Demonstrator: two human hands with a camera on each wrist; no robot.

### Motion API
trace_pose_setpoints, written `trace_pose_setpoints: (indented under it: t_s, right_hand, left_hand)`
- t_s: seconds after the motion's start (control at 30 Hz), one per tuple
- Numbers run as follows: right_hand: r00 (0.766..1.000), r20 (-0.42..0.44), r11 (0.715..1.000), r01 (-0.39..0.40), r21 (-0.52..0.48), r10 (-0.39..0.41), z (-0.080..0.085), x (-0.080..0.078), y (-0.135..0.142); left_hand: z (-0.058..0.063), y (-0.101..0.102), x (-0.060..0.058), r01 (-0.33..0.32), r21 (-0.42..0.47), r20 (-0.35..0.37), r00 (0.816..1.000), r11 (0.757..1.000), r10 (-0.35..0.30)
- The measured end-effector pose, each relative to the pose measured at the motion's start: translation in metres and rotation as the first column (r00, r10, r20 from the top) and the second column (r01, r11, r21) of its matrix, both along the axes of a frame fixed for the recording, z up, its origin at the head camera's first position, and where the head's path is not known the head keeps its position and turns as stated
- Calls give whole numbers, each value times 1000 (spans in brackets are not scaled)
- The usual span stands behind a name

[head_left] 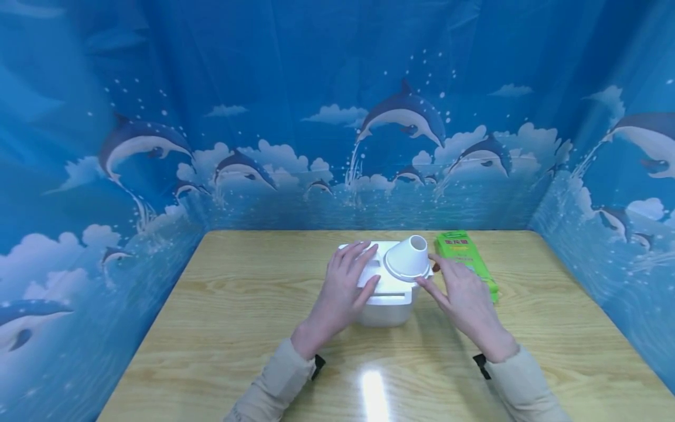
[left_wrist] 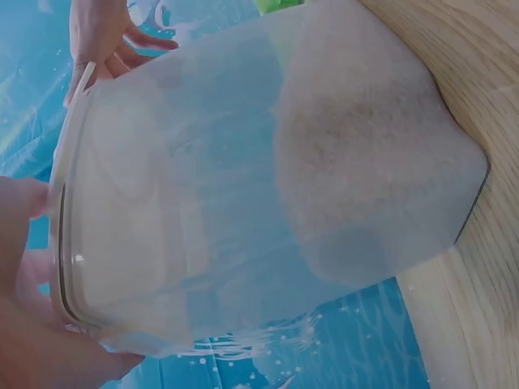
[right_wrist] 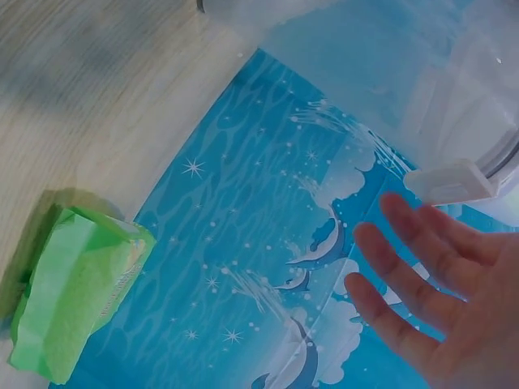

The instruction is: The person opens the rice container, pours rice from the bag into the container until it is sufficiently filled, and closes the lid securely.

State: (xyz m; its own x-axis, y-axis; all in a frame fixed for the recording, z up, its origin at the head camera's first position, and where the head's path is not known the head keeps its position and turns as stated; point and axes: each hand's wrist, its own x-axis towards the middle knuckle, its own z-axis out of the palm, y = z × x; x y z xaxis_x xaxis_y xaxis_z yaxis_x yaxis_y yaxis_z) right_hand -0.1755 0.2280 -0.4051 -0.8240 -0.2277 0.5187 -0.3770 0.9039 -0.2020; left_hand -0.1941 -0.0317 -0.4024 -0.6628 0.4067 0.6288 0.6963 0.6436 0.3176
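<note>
A lidded storage box (head_left: pixel 387 315) with translucent walls stands upright on the table. Through its wall in the left wrist view shows a pale grainy fill (left_wrist: pixel 349 162), like rice, in the lower part. A white cone-shaped piece (head_left: pixel 408 261), narrow end up, sits on the right half of the white lid (head_left: pixel 392 286). My left hand (head_left: pixel 343 282) rests on the lid's left side, fingers spread, thumb near its front edge. At the lid's right edge is my right hand (head_left: pixel 466 298), its fingers extended beside a white latch tab (right_wrist: pixel 452 183) in the right wrist view.
A green printed packet (head_left: pixel 468 258) lies on the wooden table (head_left: pixel 253 305) just right of the box, behind my right hand. A blue dolphin-print curtain (head_left: pixel 295 117) encloses the table's back and sides.
</note>
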Motion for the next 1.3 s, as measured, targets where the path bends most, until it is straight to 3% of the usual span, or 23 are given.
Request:
trace_pose_setpoints:
  t_s: [0.17,0.37,0.53,0.67,0.93,1.3]
  right_hand:
    - [995,-96,1000,-28,-6,27,2,1,1]
    - [989,-138,998,-55,-16,52,5,2,0]
    - [988,-146,999,-52,-12,50,6,2,-2]
    - [990,-136,998,-52,-23,48,7,3,-3]
    - [994,-104,998,-47,-43,42,7,2,-4]
    - [994,107,997,-14,-70,22,8,-6,-6]
  left_hand:
    - [2,-10,-7,-25,115,64,998,993,18]
    - [1,-24,-19,-28,134,179,984,991,4]
    - [2,-30,-19,-26,110,345,939,994,-14]
    - [2,-32,-18,-28,117,418,908,993,-24]
    - [3,-30,-17,-58,97,434,901,994,11]
    - [2,-26,-1,-144,95,414,906,985,92]
